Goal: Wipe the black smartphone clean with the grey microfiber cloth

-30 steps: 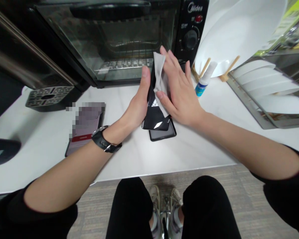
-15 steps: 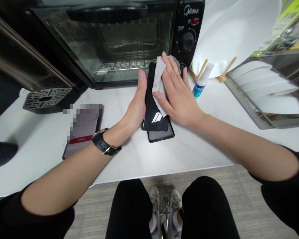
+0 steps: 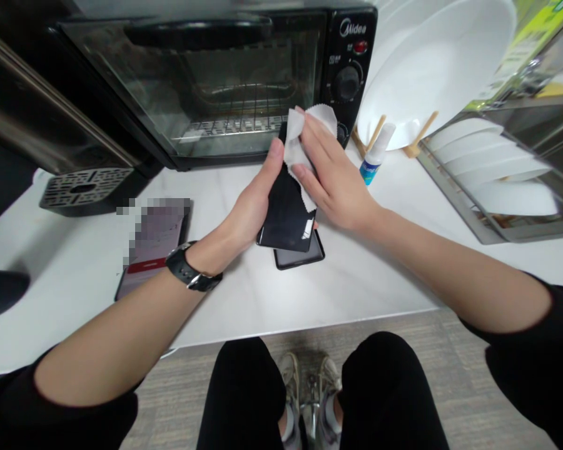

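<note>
My left hand (image 3: 253, 200) wraps around a glossy black smartphone (image 3: 286, 215), which tilts up from the counter. My right hand (image 3: 333, 178) presses a pale grey cleaning cloth (image 3: 304, 140) with a zigzag edge onto the phone's upper part, hiding that end. Below them, a second dark phone (image 3: 300, 253) lies on the white counter (image 3: 272, 306), partly under the held one. To the left of my left wrist lies a third phone (image 3: 152, 247), its screen pixelated. A small spray bottle (image 3: 373, 153) with a blue label stands right of my right hand.
A black Midea toaster oven (image 3: 192, 81) stands directly behind my hands. White plates lean in a wooden stand (image 3: 413, 69) at the back right, and more sit in a metal dish rack (image 3: 492, 175). A slotted black drip tray (image 3: 82, 190) stands at left.
The black phone has tilted and shifted left in my left hand, its lower end rotating left. The cloth has bunched up near the phone's top, and my right hand has moved slightly left.
</note>
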`<action>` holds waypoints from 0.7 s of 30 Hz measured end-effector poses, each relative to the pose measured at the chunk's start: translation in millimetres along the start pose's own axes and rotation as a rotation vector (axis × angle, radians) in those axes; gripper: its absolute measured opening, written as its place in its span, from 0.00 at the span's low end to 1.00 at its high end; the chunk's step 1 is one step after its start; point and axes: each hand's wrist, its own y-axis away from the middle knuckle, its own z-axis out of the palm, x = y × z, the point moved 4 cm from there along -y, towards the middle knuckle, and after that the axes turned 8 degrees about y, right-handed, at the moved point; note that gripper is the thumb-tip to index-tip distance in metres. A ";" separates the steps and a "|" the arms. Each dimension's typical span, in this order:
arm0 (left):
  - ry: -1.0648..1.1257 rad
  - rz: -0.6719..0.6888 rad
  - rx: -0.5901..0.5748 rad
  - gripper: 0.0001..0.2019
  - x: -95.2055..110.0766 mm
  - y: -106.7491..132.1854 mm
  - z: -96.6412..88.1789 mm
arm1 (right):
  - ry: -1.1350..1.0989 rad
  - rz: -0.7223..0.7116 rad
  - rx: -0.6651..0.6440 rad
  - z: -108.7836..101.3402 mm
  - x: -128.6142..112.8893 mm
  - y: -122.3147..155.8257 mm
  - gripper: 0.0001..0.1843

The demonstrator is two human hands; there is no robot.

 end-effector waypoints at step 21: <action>-0.175 0.314 0.135 0.19 -1.8 -10.1 -22.7 | -0.254 0.472 0.006 10.8 23.5 5.5 0.31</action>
